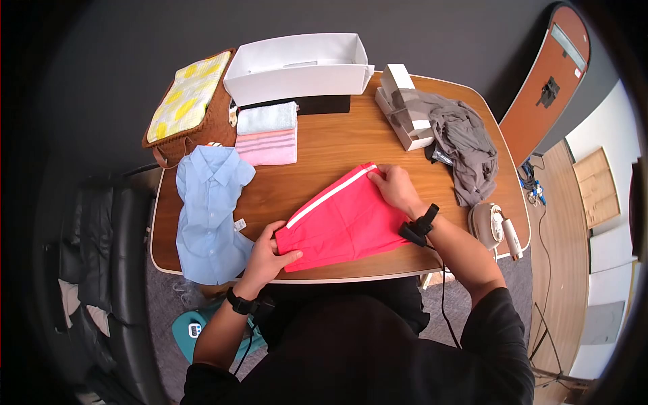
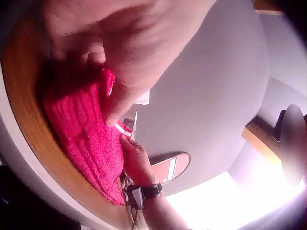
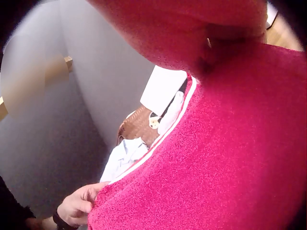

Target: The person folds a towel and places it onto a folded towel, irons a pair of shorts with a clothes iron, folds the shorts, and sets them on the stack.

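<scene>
Dark grey walls surround a rounded wooden table [image 1: 337, 145], where a person in a black top sits at the near edge. On the table, just in front of them, lies a pair of red shorts [image 1: 344, 219] with a white stripe along the far side, folded flat.

The left hand [image 1: 270, 253] grips the near left corner of the shorts, thumb on top and fingers curled under the cloth. The right hand [image 1: 395, 189] pinches the far right corner, by the end of the white stripe, with its fingers bent down onto the fabric. Both wrists wear black straps.

Left of the shorts a light blue shirt [image 1: 209, 216] lies spread, hanging partly over the table edge. Beyond it sit a folded pink striped towel [image 1: 268, 146] and a pale blue towel [image 1: 266, 118] touching it. A white box [image 1: 297, 67] stands open at the far edge, with a brown basket [image 1: 192, 101] covered by a yellow checked cloth beside it. On the right, a grey garment [image 1: 466, 145] lies crumpled against a small white box [image 1: 405, 108], and a small iron [image 1: 496, 229] rests near the right corner.
</scene>
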`<state>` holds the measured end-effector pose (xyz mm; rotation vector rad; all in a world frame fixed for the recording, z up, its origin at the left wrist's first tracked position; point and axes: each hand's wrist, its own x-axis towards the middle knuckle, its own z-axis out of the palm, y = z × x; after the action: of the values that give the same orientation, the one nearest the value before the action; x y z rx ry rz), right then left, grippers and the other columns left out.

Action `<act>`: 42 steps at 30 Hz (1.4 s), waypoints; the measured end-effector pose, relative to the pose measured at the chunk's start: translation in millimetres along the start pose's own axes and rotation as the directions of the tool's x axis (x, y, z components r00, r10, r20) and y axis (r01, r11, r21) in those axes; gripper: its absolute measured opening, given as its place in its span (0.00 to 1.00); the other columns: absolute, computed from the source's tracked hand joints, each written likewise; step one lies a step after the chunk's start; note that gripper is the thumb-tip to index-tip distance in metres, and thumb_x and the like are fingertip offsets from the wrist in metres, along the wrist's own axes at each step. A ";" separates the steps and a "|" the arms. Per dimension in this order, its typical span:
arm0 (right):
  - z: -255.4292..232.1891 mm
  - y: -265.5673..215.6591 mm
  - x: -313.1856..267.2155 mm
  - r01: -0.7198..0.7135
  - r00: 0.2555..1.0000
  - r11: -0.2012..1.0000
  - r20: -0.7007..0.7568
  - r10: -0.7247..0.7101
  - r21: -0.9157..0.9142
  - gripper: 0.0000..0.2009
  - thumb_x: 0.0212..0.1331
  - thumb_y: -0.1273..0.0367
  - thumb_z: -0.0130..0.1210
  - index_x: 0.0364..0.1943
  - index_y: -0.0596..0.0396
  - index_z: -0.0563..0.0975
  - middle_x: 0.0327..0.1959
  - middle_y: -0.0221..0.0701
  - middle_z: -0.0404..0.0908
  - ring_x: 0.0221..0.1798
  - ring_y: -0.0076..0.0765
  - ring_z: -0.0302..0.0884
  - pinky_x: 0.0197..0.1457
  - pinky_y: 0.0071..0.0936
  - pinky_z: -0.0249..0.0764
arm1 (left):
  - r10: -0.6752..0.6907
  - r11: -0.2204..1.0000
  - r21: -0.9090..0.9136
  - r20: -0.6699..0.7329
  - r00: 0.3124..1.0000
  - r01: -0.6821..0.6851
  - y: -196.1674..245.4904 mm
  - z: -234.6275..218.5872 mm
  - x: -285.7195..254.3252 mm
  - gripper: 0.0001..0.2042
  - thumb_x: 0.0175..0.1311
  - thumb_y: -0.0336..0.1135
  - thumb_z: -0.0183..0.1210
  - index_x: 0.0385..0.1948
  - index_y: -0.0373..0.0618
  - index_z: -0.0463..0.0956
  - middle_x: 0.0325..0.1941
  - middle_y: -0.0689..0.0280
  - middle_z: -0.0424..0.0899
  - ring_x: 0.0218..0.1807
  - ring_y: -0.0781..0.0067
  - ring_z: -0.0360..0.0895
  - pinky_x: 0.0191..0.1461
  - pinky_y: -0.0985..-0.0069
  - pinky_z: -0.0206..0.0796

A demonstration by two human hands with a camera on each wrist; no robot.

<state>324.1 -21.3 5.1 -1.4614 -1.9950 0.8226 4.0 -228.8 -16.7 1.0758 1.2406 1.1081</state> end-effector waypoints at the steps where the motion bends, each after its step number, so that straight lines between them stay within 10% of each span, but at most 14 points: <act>1: 1.5 0.3 0.1 -0.018 1.000 1.000 0.016 0.018 -0.002 0.16 0.74 0.61 0.65 0.47 0.63 0.89 0.40 0.59 0.88 0.48 0.68 0.88 0.54 0.51 0.82 | -0.023 0.999 0.037 -0.022 1.000 0.024 0.3 -0.2 -1.3 0.34 0.71 0.27 0.74 0.74 0.34 0.64 0.55 0.51 0.92 0.58 0.68 0.90 0.62 0.69 0.82; 20: -43.2 28.3 -67.2 -0.255 0.927 0.965 0.267 0.262 -0.061 0.32 0.65 0.53 0.76 0.61 0.65 0.82 0.57 0.58 0.89 0.61 0.58 0.89 0.63 0.46 0.84 | -0.077 0.968 0.236 -0.039 0.996 0.084 -2.2 -1.7 -8.2 0.29 0.74 0.32 0.72 0.70 0.33 0.67 0.50 0.51 0.95 0.53 0.69 0.93 0.57 0.71 0.82; 22: -45.6 32.5 -81.0 -0.271 0.928 0.960 0.244 0.280 -0.070 0.27 0.67 0.60 0.76 0.60 0.66 0.80 0.47 0.50 0.93 0.48 0.41 0.92 0.51 0.38 0.85 | -0.045 0.957 0.285 -0.030 0.999 0.051 -0.5 -0.8 -9.9 0.29 0.74 0.32 0.72 0.70 0.34 0.67 0.49 0.51 0.95 0.53 0.68 0.93 0.57 0.70 0.81; 29: -51.9 30.0 -105.0 -0.170 0.962 0.970 0.186 0.202 -0.176 0.23 0.66 0.65 0.76 0.58 0.66 0.81 0.39 0.43 0.93 0.40 0.32 0.90 0.45 0.36 0.83 | 0.036 0.896 0.443 -0.014 0.999 -0.027 5.1 2.4 -10.1 0.32 0.69 0.31 0.77 0.69 0.34 0.69 0.49 0.52 0.95 0.54 0.68 0.93 0.58 0.69 0.81; 32: -49.7 35.1 -103.7 -0.186 0.956 0.981 0.219 0.193 -0.051 0.20 0.66 0.65 0.76 0.53 0.65 0.83 0.35 0.39 0.91 0.38 0.29 0.87 0.44 0.35 0.82 | -0.021 0.929 0.369 0.021 1.000 0.011 4.6 -0.3 -8.2 0.28 0.67 0.31 0.78 0.64 0.34 0.75 0.48 0.52 0.95 0.53 0.68 0.93 0.59 0.69 0.81; 35: -53.6 30.7 -102.3 -0.225 0.942 0.972 0.241 0.235 -0.069 0.18 0.65 0.60 0.76 0.46 0.61 0.86 0.35 0.43 0.89 0.39 0.47 0.88 0.47 0.42 0.81 | 0.040 0.926 0.372 0.081 0.996 -0.067 11.5 1.7 -9.5 0.23 0.67 0.30 0.77 0.60 0.34 0.79 0.48 0.55 0.95 0.51 0.69 0.93 0.59 0.70 0.81; 42: -108.4 -31.9 -111.5 -0.177 0.973 0.908 0.206 0.103 0.381 0.07 0.79 0.69 0.64 0.49 0.59 0.82 0.36 0.25 0.89 0.38 0.15 0.81 0.42 0.21 0.77 | 0.290 0.937 0.205 0.003 0.957 -0.284 62.3 3.2 -26.0 0.19 0.74 0.29 0.72 0.62 0.34 0.80 0.56 0.61 0.90 0.57 0.72 0.86 0.64 0.72 0.75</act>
<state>412.5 -117.9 95.0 -1.3362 -1.7214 1.3794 4.6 -245.2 48.8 1.4373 1.2655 1.2375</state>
